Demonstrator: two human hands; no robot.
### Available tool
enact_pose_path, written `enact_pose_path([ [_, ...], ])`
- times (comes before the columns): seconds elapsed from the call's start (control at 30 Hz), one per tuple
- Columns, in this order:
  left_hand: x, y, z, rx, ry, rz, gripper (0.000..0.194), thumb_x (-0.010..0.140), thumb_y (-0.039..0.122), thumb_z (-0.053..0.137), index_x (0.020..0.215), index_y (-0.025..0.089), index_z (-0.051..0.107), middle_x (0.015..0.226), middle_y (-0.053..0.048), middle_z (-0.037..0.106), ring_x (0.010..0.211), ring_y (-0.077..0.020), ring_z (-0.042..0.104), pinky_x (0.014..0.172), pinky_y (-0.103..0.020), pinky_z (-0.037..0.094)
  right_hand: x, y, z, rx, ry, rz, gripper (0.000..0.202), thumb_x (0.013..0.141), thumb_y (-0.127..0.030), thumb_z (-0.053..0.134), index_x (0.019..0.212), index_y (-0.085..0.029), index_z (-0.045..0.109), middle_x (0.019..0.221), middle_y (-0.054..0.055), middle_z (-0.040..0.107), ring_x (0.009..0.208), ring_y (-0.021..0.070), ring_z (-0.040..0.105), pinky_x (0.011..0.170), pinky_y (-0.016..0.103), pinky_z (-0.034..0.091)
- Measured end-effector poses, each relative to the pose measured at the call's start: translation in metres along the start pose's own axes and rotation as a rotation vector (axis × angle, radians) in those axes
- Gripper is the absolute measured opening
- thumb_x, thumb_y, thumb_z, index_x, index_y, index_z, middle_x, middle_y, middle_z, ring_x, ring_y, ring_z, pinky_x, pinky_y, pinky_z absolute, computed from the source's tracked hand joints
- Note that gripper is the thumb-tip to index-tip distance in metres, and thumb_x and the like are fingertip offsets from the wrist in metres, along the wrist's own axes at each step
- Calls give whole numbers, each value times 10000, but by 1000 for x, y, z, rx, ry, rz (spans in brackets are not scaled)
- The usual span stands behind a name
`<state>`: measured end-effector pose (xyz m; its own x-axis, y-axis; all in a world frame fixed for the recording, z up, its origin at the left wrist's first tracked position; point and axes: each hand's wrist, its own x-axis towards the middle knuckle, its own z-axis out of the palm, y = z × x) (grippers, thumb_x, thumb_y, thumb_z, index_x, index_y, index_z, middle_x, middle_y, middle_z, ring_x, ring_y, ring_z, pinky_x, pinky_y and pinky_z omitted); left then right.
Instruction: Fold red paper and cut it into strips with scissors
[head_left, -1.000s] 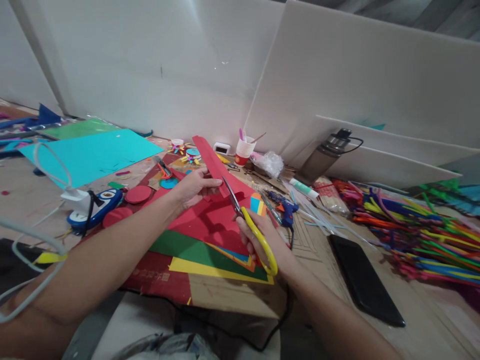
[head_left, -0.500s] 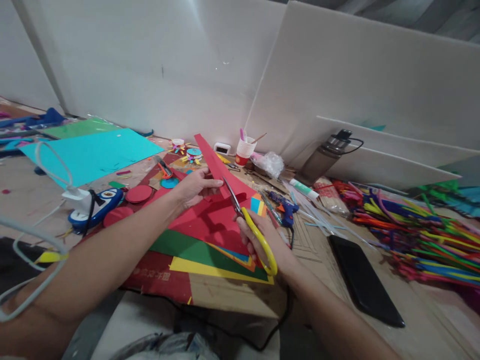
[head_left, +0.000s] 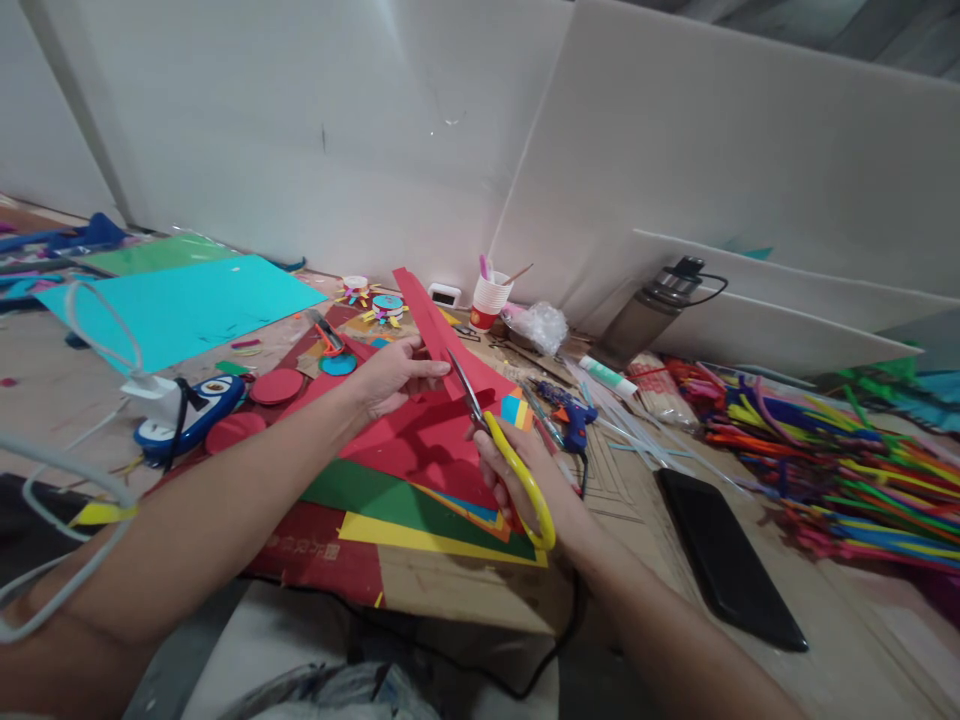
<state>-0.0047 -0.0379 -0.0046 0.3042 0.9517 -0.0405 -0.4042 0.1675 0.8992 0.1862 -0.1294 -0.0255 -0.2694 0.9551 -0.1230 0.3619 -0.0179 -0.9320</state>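
Observation:
Between the thumb and fingers of my left hand [head_left: 397, 378] is a long red paper strip [head_left: 427, 318], its far end raised toward the wall. My right hand [head_left: 521, 465] is closed around the yellow handles of the scissors [head_left: 517, 470]. The scissors' blades lie against the strip, just right of my left thumb; whether they are fully closed is hard to tell. Beneath both hands lies a stack of coloured sheets, with red paper [head_left: 420, 455] on top and green paper [head_left: 360, 493] and yellow paper [head_left: 442, 540] sticking out at the near side.
A blue power strip [head_left: 191, 415] and red discs [head_left: 277, 387] sit at left. Behind stands a paper cup [head_left: 489, 300]. To the right are a glue gun [head_left: 576, 422], a bottle [head_left: 649, 310], a black phone [head_left: 727, 560] and many pipe cleaners [head_left: 847, 460].
The red strip has turned slightly, and its curled lower part near the blades no longer shows. Both hands have barely moved.

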Motion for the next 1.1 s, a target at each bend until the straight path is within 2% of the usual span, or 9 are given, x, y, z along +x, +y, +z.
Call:
enact_pose_path([
  [0.23, -1, 1, 1, -7, 8, -4, 274, 599, 49, 786, 825, 117, 647, 722, -18, 682, 573, -101, 626, 565, -212, 520, -1, -2, 0, 2, -5, -28, 415, 855, -616, 488, 881, -202, 501, 556, -76, 484, 356, 55, 412, 332, 163, 337],
  [0.37, -1, 2, 2, -4, 11, -19, 278, 592, 46, 788, 821, 115, 646, 728, -23, 684, 592, -112, 637, 592, -226, 525, -1, -5, 0, 18, -6, -8, 436, 839, -637, 489, 882, -203, 509, 548, -77, 473, 350, 56, 400, 326, 166, 333],
  [0.6, 6, 2, -9, -39, 83, 41, 166, 643, 100, 760, 785, 131, 679, 721, -25, 690, 598, -100, 627, 611, -222, 524, -2, -4, -1, -15, -3, -5, 444, 839, -628, 486, 950, -201, 534, 558, -72, 476, 363, 66, 417, 327, 168, 339],
  [0.9, 7, -1, -11, 23, 17, 71, 209, 597, 119, 795, 771, 123, 681, 731, -26, 678, 625, -106, 619, 590, -217, 495, 0, -1, -4, -15, -54, -23, 385, 866, -587, 474, 958, -214, 503, 604, -67, 485, 383, 65, 445, 342, 167, 345],
  [1.1, 7, -1, -8, 31, 22, 60, 207, 588, 118, 796, 751, 125, 669, 730, -30, 674, 623, -105, 611, 579, -215, 480, 0, -2, -3, -13, -35, -25, 371, 852, -547, 506, 993, -203, 516, 585, -75, 471, 363, 60, 428, 335, 164, 338],
])
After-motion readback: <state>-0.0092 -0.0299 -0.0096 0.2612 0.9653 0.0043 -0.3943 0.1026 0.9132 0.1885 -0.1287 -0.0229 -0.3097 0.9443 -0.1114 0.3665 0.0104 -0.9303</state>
